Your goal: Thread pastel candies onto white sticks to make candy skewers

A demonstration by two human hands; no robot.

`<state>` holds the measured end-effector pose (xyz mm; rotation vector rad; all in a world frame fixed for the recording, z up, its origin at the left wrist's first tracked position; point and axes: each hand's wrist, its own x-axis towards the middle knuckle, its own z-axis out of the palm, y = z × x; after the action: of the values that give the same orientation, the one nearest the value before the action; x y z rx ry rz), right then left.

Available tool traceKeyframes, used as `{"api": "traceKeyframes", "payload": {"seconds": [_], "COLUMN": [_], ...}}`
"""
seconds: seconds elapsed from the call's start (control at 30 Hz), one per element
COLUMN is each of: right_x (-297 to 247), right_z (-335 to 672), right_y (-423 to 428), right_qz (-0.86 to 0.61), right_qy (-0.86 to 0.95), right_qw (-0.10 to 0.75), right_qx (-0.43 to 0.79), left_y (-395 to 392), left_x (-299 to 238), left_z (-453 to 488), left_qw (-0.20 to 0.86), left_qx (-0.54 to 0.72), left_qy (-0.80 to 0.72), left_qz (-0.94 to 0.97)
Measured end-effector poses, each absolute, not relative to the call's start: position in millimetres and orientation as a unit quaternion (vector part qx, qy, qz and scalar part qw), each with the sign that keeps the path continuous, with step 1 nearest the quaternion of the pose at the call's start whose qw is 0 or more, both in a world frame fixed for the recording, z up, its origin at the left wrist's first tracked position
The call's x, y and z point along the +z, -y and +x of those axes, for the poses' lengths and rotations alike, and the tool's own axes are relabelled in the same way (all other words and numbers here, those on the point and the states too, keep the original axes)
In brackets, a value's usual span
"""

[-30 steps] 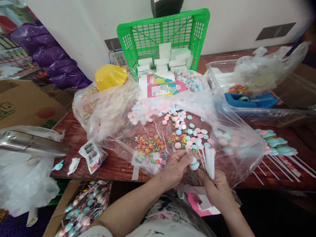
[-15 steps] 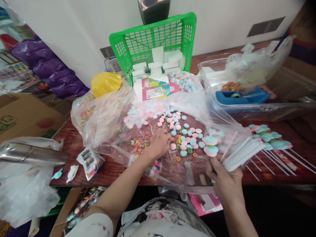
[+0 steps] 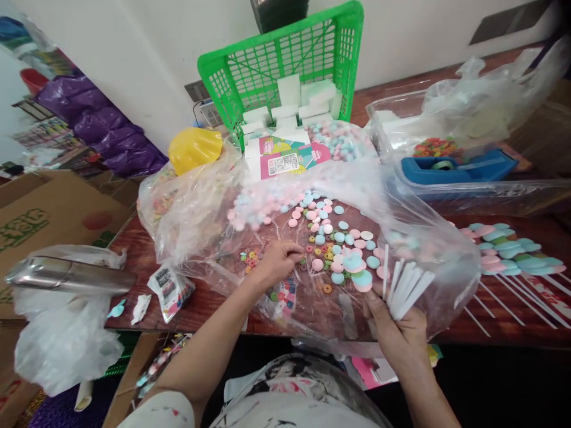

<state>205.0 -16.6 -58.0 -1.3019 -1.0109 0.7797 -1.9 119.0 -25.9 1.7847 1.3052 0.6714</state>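
My right hand (image 3: pixel 397 330) is wrapped around a bundle of white sticks (image 3: pixel 408 288). Beside its thumb and index finger are stacked pink and blue candies (image 3: pixel 358 270), apparently on a stick of their own. My left hand (image 3: pixel 280 261) hovers low over the clear plastic sheet, thumb and fingers pinched together; whatever is between them is too small to make out. Close to its fingertips lie small ring-shaped candies (image 3: pixel 328 288) in green, yellow and orange. Loose pink and blue disc candies (image 3: pixel 343 238) are scattered between the two hands.
Finished-looking candy skewers (image 3: pixel 508 249) lie at the right. Behind stand a green crate (image 3: pixel 285 50) with white boxes, a yellow bowl (image 3: pixel 195 150) on a candy bag, and a blue tape dispenser (image 3: pixel 459 169) in a clear tray. A steel flask (image 3: pixel 71 276) lies at left.
My left hand has drawn back slightly left from the candies, its fingers now pinched. My right hand has moved left, bringing the stacked candies lower and turning the sticks more upright.
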Motion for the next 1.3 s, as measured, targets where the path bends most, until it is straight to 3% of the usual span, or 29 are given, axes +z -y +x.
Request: {"api": "traceKeyframes", "payload": {"seconds": [0.13, 0.3, 0.63, 0.77, 0.87, 0.97, 1.1, 1.3], "right_x": [-62.3, -58.8, -56.0, -56.3, -57.1, -57.6, -60.2, -65.2], "right_z": [201.7, 200.7, 206.6, 209.4, 207.6, 204.0, 198.3, 196.0], "right_y": [13.3, 14.9, 15.8, 16.7, 16.5, 17.5, 19.8, 20.2], "right_qz": [-0.570, -0.559, -0.571, -0.575, -0.578, -0.571, -0.561, -0.567], "right_qy": [0.432, 0.361, 0.395, 0.435, 0.486, 0.547, 0.588, 0.595], "right_qw": [0.611, 0.650, 0.634, 0.618, 0.587, 0.549, 0.511, 0.488], "right_qx": [0.339, 0.366, 0.341, 0.313, 0.291, 0.271, 0.282, 0.293], "left_y": [-110.5, -123.4, -124.8, -108.2, -102.1, -96.8, -85.2, -72.5], "left_x": [-27.7, -28.9, -32.8, -36.1, -37.4, -31.5, -15.2, -4.4], "left_z": [2.2, 4.5, 33.7, 28.0, 24.1, 23.6, 27.2, 31.7], "left_qw": [0.308, 0.319, 0.127, 0.111, 0.187, 0.380, 0.592, 0.602], "left_qx": [0.242, 0.305, 0.149, 0.143, 0.238, 0.376, 0.450, 0.499], "left_qy": [-0.486, -0.488, -0.454, -0.463, -0.486, -0.505, -0.461, -0.415], "left_qz": [0.781, 0.753, 0.869, 0.868, 0.820, 0.678, 0.484, 0.466]}}
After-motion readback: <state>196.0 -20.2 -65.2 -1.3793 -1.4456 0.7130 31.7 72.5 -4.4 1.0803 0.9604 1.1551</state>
